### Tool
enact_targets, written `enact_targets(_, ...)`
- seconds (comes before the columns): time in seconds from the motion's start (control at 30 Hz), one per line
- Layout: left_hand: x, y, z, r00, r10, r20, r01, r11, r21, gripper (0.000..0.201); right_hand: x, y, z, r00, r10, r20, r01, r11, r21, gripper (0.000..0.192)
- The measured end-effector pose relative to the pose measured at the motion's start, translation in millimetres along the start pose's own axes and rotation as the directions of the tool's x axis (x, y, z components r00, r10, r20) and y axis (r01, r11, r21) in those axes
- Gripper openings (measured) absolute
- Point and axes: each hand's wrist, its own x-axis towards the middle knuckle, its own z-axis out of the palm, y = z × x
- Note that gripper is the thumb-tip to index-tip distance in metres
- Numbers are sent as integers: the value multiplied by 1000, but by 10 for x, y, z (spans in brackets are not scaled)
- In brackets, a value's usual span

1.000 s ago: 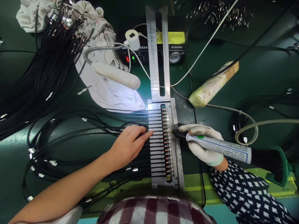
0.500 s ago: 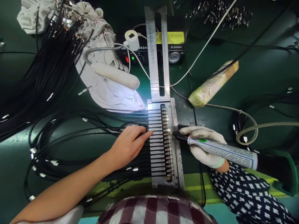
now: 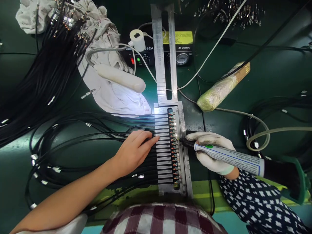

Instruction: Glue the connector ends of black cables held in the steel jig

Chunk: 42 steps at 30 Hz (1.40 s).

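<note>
My bare left hand (image 3: 136, 147) rests over the black cables (image 3: 114, 132) at the left edge of a slotted metal jig (image 3: 162, 155). Its fingers are extended, and a fingertip touches the plate; its other fingertips are partly hidden. Several cable ends with metal terminals (image 3: 175, 156) lie in a row in the jig's slots. In my white-gloved right hand (image 3: 214, 162) is a labelled dispensing syringe (image 3: 229, 159) with a black front end and a green adapter at its rear. Its tip meets the jig's right side near the middle terminals.
A lit white lamp (image 3: 119, 78) shines from the upper left over a white cloth (image 3: 107, 94). Behind the jig stands a black dispenser unit (image 3: 186, 50) with a gauge. A wrapped block (image 3: 219, 89) lies right. Cable bundles (image 3: 46, 71) and loose metal terminals (image 3: 234, 11) lie around.
The syringe has shifted slightly to the left with my right hand, its rear end tilting a little. My left hand stays in place on the jig.
</note>
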Motion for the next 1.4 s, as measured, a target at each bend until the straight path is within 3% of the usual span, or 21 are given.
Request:
enact_targets(0.2,20,6,-17,1000,1,-11,-1,1000,-1,33,-90,-19,-45,997,-16,-78,20,999,40,28)
enact_targets(0.47,30,12,-28,1000,-9,-6,9,1000,-2,34,-18,-32,-8,1000,-13,15,13,1000,12,24)
enact_targets(1.4,41,17,-30,1000,-1,-13,1,1000,5,32,-56,9,-2,1000,20,-11,-20,1000,-6,23)
